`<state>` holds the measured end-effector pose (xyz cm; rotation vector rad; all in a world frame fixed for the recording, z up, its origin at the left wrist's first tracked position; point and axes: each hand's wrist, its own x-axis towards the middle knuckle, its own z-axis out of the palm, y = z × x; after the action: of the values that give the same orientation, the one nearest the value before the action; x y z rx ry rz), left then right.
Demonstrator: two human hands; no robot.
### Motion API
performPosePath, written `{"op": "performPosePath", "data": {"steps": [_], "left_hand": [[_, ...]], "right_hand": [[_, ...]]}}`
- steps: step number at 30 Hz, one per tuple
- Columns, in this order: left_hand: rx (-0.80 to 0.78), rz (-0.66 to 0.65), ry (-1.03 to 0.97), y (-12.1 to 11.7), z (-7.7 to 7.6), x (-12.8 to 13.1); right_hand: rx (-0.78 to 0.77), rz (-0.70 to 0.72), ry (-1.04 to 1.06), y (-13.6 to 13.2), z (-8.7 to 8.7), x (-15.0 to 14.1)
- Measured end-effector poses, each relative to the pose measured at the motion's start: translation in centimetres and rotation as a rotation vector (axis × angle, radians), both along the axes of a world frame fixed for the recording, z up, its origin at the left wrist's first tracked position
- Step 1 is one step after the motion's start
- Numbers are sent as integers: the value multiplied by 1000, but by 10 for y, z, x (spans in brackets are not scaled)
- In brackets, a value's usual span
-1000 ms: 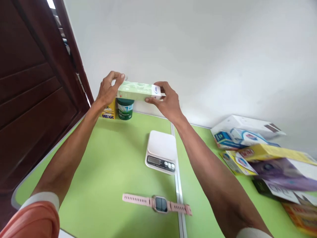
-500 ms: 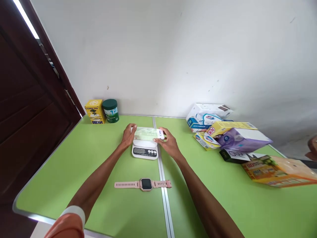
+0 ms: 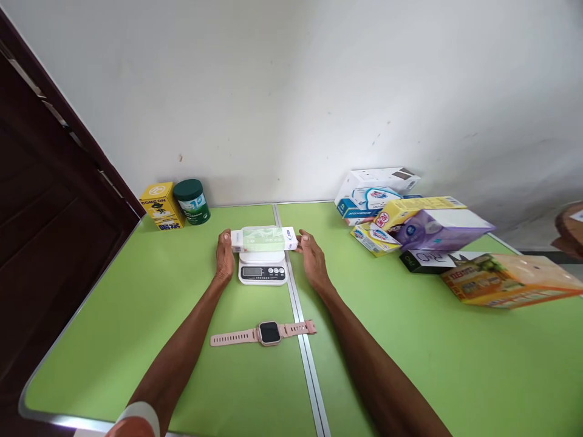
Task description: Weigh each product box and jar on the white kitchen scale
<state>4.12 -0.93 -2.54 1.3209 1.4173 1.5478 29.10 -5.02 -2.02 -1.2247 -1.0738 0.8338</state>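
Note:
A white and pale-green carton [image 3: 265,239] lies crosswise on the platform of a white kitchen scale [image 3: 263,281]. At the carton's left end is my left hand [image 3: 225,258], its fingers upright beside the end face and not wrapped round it. My right hand [image 3: 313,260] is at the other end, thumb raised and fingers apart, with fingertips close to or touching the carton. Nearer to me, a pink smartwatch [image 3: 269,332] lies with its strap stretched out flat. The scale's display looks dark, and I cannot read a number.
A yellow box [image 3: 163,206] and a green-lidded tub [image 3: 192,201] stand at the back left. On the right are several cartons, a purple tissue pack [image 3: 444,229] and an orange pack [image 3: 510,280]. Part of another person's hand [image 3: 569,230] shows at the right edge.
The carton has come to lie lower and flatter on the scale. My hands have loosened from gripping its ends and moved slightly outward. The view has shifted a little.

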Motion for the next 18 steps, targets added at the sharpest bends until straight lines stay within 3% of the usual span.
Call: {"op": "performPosePath", "data": {"steps": [3,18], "left_hand": [[5,-8,-59,-1,0,1],[41,-54,11,-2,4,-1]], "right_hand": [[23,-24,18,0,0,-3],[22,-12,-21,-2,6,-3]]}}
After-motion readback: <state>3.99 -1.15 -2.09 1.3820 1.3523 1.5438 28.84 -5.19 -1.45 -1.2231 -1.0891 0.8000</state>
